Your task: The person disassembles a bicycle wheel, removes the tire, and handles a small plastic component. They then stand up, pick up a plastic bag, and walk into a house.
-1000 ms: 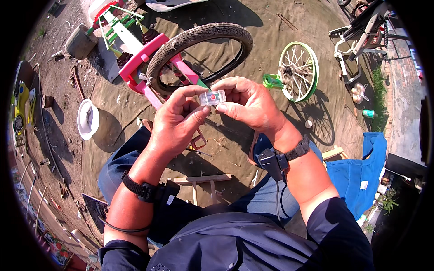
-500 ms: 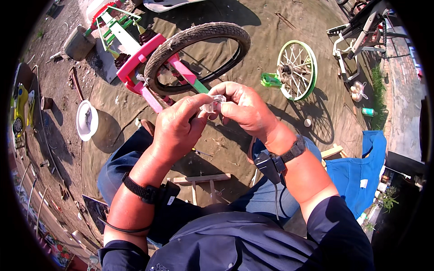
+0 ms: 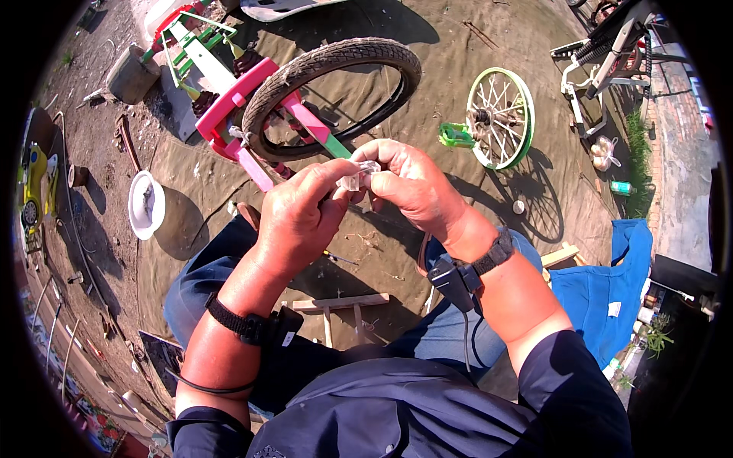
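Between the fingertips of both hands is a small piece of clear, glossy plastic (image 3: 351,182), perhaps a wrapper; whatever may be inside it does not show. My left hand (image 3: 304,206) pinches it from one side with thumb and forefinger. From the other side my right hand (image 3: 412,183) grips it, thumb against bent fingers. Just beyond the hands, a black bicycle tyre (image 3: 263,114) on a rim leans against a pink and green frame (image 3: 237,99). Both hands are held above the ground cloth, apart from the wheel.
A pale green spoked wheel (image 3: 527,114) stands at the right on the brown cloth (image 3: 450,46). At the left sits a white basin (image 3: 140,217). A blue garment (image 3: 595,305) lies at the right, a bike frame (image 3: 603,72) farther back. Below my hands is a wooden stool (image 3: 343,302).
My fingers have shifted very slightly on the clear plastic, which shows at a slightly different angle. Both hands keep their pinch, and the surroundings look the same.
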